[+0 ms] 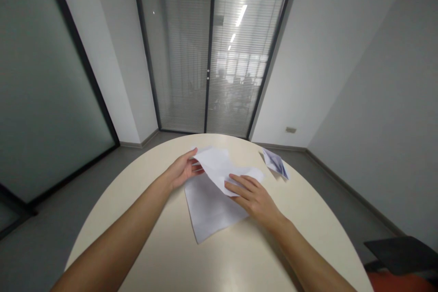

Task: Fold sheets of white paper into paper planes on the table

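A white sheet of paper (215,159) is lifted and curved between my two hands above the table. My left hand (183,169) grips its left corner, thumb on top and fingers underneath. At the sheet's near right edge is my right hand (249,194), its fingers over the paper and the thumb hidden below. More white paper (214,212) lies flat on the table underneath; whether it is one sheet or a stack I cannot tell. A folded paper piece (275,163) with a grey-blue pattern sits to the right, apart from both hands.
The round cream table (143,232) fills the lower middle. Beyond it stand glass panels with blinds (181,54) in dark frames. A dark chair with a red seat (393,280) is at the lower right. White walls (369,77) rise on both sides.
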`<state>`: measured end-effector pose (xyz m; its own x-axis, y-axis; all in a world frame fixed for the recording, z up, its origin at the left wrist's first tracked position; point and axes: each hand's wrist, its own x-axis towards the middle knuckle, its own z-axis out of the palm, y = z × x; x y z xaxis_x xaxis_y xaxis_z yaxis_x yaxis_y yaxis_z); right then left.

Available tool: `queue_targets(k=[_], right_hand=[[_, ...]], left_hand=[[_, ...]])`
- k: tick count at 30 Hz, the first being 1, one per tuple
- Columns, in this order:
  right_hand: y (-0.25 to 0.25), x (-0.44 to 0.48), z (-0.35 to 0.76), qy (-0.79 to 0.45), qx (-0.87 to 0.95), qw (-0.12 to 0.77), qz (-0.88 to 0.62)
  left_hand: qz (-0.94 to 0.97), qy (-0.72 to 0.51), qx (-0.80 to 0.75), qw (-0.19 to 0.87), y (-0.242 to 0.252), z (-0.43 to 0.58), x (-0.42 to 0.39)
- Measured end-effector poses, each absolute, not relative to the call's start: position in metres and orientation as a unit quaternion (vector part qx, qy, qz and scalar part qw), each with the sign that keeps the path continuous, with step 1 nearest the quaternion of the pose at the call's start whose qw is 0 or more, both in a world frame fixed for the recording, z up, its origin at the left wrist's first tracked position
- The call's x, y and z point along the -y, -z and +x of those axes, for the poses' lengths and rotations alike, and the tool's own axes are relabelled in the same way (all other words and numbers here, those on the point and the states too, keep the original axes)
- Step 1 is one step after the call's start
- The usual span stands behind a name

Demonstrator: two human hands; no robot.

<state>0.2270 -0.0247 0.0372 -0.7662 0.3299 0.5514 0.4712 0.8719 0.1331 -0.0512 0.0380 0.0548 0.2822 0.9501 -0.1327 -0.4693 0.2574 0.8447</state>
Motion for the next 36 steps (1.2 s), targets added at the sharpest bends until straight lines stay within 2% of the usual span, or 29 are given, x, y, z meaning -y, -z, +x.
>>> queue_targets(k=[4,8,14,16,19,21,23,28,36], right_hand=[[-0.04,0.033,0.216,0.104,0.948,0.213,-0.214],[-0.038,0.045,0.205,0.023,0.962,0.151,-0.227],[-0.021,0.042,0.203,-0.005,0.966,0.126,-0.226],[-0.018,0.038,0.205,-0.007,0.965,0.143,-0.22],[-0.019,0.035,0.208,-0.014,0.961,0.167,-0.219],[-0.021,0.034,0.209,-0.016,0.959,0.174,-0.225],[-0.024,0.034,0.209,-0.015,0.955,0.18,-0.234],[-0.028,0.033,0.214,0.009,0.947,0.203,-0.25],[-0.032,0.031,0.227,0.229,0.85,0.343,-0.327]], left_hand=[[0.37,-0.541,-0.36,0.664,-0.047,-0.049,-0.041],[0.323,-0.654,-0.393,0.559,-0.046,-0.059,-0.05],[0.297,-0.711,-0.443,0.459,-0.049,-0.072,-0.06],[0.336,-0.732,-0.464,0.368,-0.053,-0.073,-0.058],[0.427,-0.735,-0.495,0.178,-0.063,-0.073,-0.049],[0.461,-0.726,-0.495,0.12,-0.069,-0.071,-0.04],[0.494,-0.721,-0.472,0.116,-0.072,-0.066,-0.03],[0.648,-0.648,-0.338,0.215,-0.07,-0.054,-0.017],[0.746,-0.474,-0.343,0.317,-0.049,-0.062,-0.03]])
